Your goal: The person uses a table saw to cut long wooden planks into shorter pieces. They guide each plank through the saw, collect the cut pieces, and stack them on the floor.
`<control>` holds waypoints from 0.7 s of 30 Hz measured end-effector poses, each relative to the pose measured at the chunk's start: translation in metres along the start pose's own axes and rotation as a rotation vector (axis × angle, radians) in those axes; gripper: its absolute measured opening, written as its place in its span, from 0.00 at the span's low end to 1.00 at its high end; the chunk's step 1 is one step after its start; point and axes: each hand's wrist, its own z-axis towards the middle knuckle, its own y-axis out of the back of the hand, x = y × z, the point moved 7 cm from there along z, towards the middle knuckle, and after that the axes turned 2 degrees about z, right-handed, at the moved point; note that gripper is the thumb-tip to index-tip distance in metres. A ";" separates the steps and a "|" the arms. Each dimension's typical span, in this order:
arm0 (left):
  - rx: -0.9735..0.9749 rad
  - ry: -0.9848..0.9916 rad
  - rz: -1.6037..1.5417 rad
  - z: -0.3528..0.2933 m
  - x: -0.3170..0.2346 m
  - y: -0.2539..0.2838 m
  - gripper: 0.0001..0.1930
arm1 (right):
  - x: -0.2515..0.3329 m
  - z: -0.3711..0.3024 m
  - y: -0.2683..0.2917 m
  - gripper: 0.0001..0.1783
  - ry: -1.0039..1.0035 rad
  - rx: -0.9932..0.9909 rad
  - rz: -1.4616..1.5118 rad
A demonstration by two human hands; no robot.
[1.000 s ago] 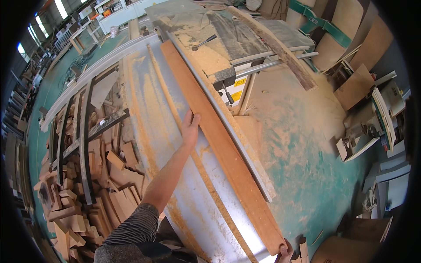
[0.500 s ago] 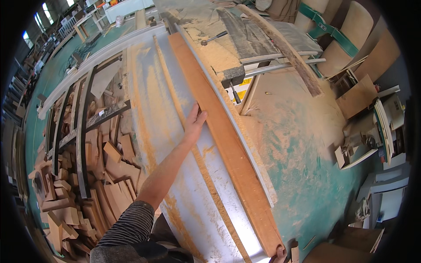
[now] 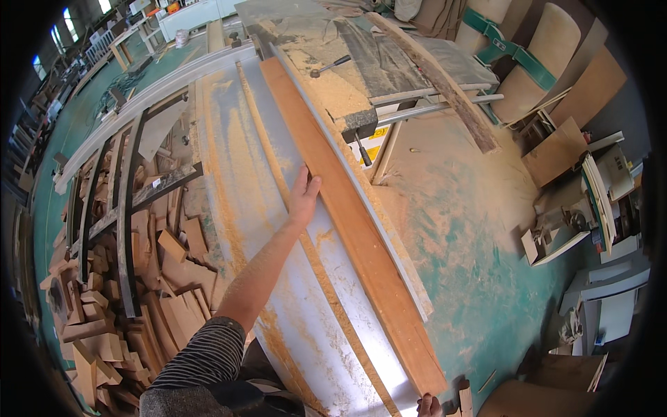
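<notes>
A long reddish-brown wooden board [image 3: 361, 236] lies on the metal machine table [image 3: 278, 271], along a straight metal fence [image 3: 354, 167] on its right. My left hand [image 3: 303, 198] rests against the board's left edge about midway, with fingers stretched out and the thumb near the board. At the board's near end, my right hand [image 3: 429, 405] has its fingers curled against the end; the lower frame edge cuts off most of it. Yellowish sawdust lies in streaks on the table and in its long groove.
Left of the table, a dark metal frame [image 3: 128, 187] stands over a heap of wood offcuts [image 3: 160, 264]. A black-handled clamp lever [image 3: 330, 66] sits beyond the fence. A rough plank [image 3: 438, 76] lies across the far right side. Dusty green floor [image 3: 472, 278] and boxes lie to the right.
My right hand has shifted left, from the board's near right corner to its near end. My left hand keeps its place on the board's edge. The whole view has shifted slightly.
</notes>
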 end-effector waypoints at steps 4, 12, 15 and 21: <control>-0.051 0.022 0.009 0.000 0.017 0.009 0.32 | 0.008 0.003 0.000 0.25 0.055 0.024 -0.074; -0.029 0.025 0.071 0.023 0.024 0.006 0.33 | 0.025 -0.002 -0.017 0.22 0.084 -0.043 -0.021; -0.023 0.026 0.201 0.027 0.036 0.014 0.34 | 0.038 0.003 -0.031 0.13 0.041 -0.023 0.085; 0.049 0.070 0.054 0.048 0.070 0.045 0.27 | 0.083 0.001 -0.035 0.20 -0.043 -0.120 0.106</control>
